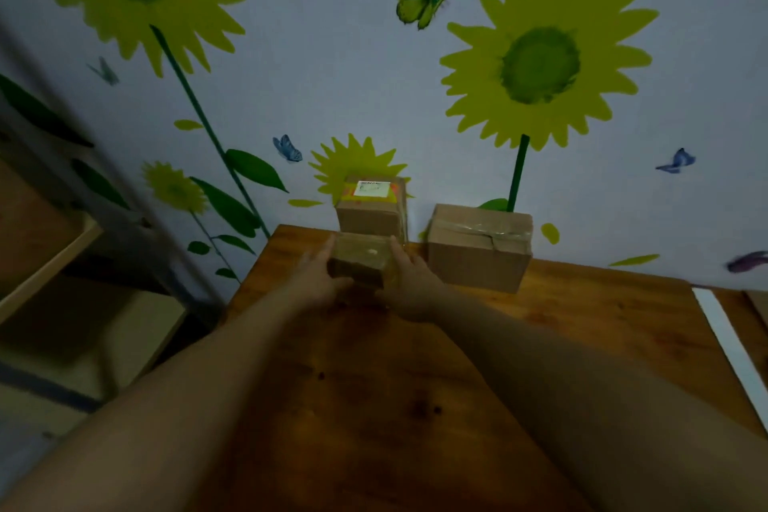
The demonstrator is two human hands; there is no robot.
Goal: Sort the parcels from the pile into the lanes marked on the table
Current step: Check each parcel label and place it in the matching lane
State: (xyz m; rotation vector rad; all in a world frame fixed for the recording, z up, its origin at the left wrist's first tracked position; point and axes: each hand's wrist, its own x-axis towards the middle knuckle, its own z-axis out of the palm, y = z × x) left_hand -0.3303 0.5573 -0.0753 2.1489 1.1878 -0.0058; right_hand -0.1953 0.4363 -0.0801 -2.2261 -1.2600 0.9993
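A small taped cardboard parcel (360,260) sits at the far left of the wooden table (415,366). My left hand (318,274) presses its left side and my right hand (409,283) presses its right side, both gripping it. Right behind it stands a taller parcel with a white and orange label (371,208), against the wall. A bigger brown parcel sealed with clear tape (480,247) stands to the right of them, also at the wall.
A white tape strip (727,345) runs across the table near its right edge. A pale wooden shelf unit (83,303) stands left of the table. The wall behind carries sunflower and butterfly stickers.
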